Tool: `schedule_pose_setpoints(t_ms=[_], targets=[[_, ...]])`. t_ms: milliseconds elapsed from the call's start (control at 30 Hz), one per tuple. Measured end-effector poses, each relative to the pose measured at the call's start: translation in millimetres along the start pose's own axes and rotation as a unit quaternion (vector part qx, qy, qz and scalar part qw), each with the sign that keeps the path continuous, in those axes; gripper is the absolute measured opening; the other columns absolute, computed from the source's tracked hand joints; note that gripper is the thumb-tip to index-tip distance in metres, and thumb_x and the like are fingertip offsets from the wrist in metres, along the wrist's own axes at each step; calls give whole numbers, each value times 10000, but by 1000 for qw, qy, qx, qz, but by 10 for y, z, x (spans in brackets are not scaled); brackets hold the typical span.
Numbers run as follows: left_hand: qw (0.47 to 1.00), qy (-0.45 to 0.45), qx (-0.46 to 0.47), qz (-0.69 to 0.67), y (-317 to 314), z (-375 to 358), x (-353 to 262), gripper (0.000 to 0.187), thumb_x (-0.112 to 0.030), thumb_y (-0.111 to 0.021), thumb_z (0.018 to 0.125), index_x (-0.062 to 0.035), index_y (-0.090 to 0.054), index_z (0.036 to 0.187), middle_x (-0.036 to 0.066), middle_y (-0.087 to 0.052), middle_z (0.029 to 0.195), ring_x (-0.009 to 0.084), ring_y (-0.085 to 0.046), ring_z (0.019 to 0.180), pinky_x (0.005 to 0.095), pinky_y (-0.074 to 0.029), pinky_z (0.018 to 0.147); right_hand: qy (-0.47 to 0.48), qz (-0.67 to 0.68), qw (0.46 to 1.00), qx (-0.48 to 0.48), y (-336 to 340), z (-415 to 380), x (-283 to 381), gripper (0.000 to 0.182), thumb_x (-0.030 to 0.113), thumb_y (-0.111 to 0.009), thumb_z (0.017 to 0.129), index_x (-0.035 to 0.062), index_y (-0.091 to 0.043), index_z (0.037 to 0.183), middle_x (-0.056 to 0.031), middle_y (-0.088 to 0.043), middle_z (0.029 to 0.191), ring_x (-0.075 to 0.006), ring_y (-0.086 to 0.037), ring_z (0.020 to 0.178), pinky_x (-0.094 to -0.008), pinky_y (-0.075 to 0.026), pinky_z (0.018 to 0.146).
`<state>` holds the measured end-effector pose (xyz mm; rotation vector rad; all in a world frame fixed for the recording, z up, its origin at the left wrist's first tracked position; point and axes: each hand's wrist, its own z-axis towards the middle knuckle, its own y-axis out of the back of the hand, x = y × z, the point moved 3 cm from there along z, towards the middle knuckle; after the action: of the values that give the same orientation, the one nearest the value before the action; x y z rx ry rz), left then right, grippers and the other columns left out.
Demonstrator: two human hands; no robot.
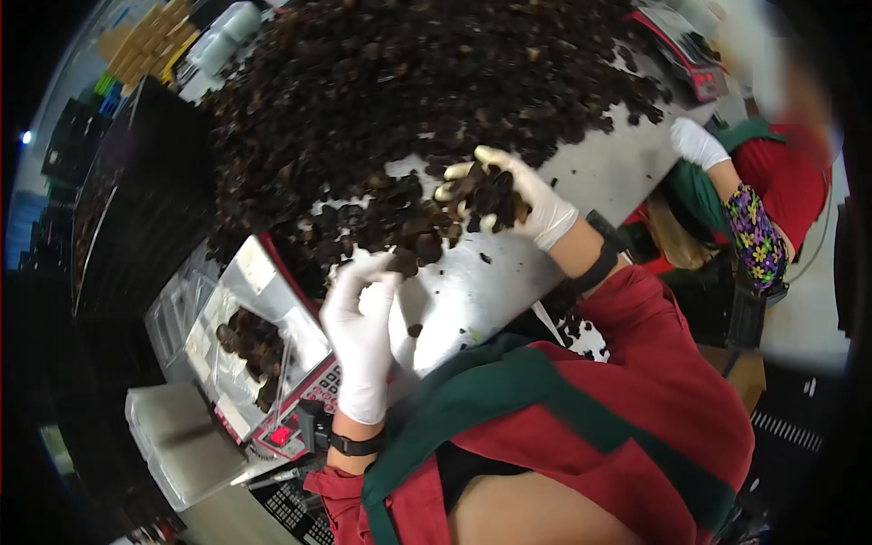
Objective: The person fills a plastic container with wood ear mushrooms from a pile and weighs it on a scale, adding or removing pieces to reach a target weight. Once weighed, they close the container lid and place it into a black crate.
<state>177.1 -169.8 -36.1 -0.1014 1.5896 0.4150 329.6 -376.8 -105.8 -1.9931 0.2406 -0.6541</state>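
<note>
My left hand (361, 331), in a white glove, is beside the near edge of the dark pieces, its fingers curled around a dark piece (403, 263) at their tips. In a like glove, my right hand (536, 204) is raised over the metal table (481, 282) with its fingers curled around a clump of dark pieces (490, 195). A big heap of dark, mushroom-like pieces (391, 91) spreads behind both hands. Left of my left hand, a scale (313, 391) bears a clear plastic container (213, 341) with several dark pieces inside.
Stacked clear containers (182, 445) lie at the lower left, near a black crate (136, 200). A co-worker's gloved hand (699, 143) rests at the table's right side, below a second scale (699, 77). Brown boxes (150, 41) stand at the upper left.
</note>
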Motion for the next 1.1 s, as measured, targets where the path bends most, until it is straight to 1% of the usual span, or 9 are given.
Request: schedule_pose_setpoints(t_ms=[133,233,400,533,600,733,833,967,1100], targets=[[940,-45,330,75,-807,-445,-68,380,-121,-691,895,-60,-612,1262,117,-672,1111,286,-643,1062,387,-475,978,77,11,997,-25,87,-507,362,537,504,-497,980,37,-644,1201,-218,-663,1198,-286,-709,807,-265,-540,434],[929,-67,351,100,-840,-263,68,384,-81,-674,891,-52,-600,1267,141,-658,1151,300,-645,1064,381,-503,947,66,2,998,10,371,-183,344,558,531,-463,991,46,-656,1190,-220,-660,1205,-275,-680,826,-318,-557,478],[955,-3,283,91,-221,-446,-168,325,-65,-651,920,-41,-615,1242,126,-669,1131,264,-661,1055,352,-524,910,2,-11,1000,-22,-44,2,-24,566,538,-488,976,34,-654,1175,-190,-688,1161,-268,-707,888,-352,-568,515],[979,70,176,72,517,-862,-473,261,-39,-600,935,13,-651,1185,108,-696,1128,181,-659,1033,312,-497,945,-72,-43,994,75,-656,410,-543,530,497,-489,984,38,-655,1192,-173,-702,1127,-219,-710,875,-345,-586,535],[996,69,38,37,955,-1103,-522,261,31,-574,900,5,-669,1142,106,-700,1090,188,-659,1026,315,-505,927,-55,-142,983,107,-1243,544,-746,466,446,-498,991,54,-669,1176,-112,-717,1083,-158,-700,850,-245,-534,533],[949,-18,-304,81,1706,-1472,-407,329,77,-532,895,37,-618,1210,132,-665,1158,222,-612,1118,344,-434,1029,-1,-278,933,230,-2301,790,-1330,384,356,-521,1004,44,-676,1165,-83,-707,1026,-158,-669,845,-256,-537,661],[936,-94,-315,124,2015,-1365,-171,573,83,-569,861,22,-438,1416,172,-509,1415,254,-468,1333,397,-312,1152,205,-476,798,308,-2697,1077,-1839,290,309,-588,963,76,-707,1088,-56,-684,995,-163,-644,915,-289,-519,798],[929,-90,-265,242,2087,-1156,30,815,-31,-693,824,12,-276,1522,181,-333,1562,297,-317,1446,424,-223,1199,347,-736,473,337,-2669,1126,-2403,312,347,-596,925,98,-706,1077,-120,-649,1154,-334,-576,1119,-442,-425,1011],[922,-91,-249,283,2060,-1055,124,823,-67,-721,833,5,-278,1523,186,-369,1538,298,-354,1425,420,-254,1186,377,-614,611,329,-2617,1123,-2153,311,252,-574,966,79,-635,1218,-124,-617,1230,-305,-566,1175,-416,-420,1035]])
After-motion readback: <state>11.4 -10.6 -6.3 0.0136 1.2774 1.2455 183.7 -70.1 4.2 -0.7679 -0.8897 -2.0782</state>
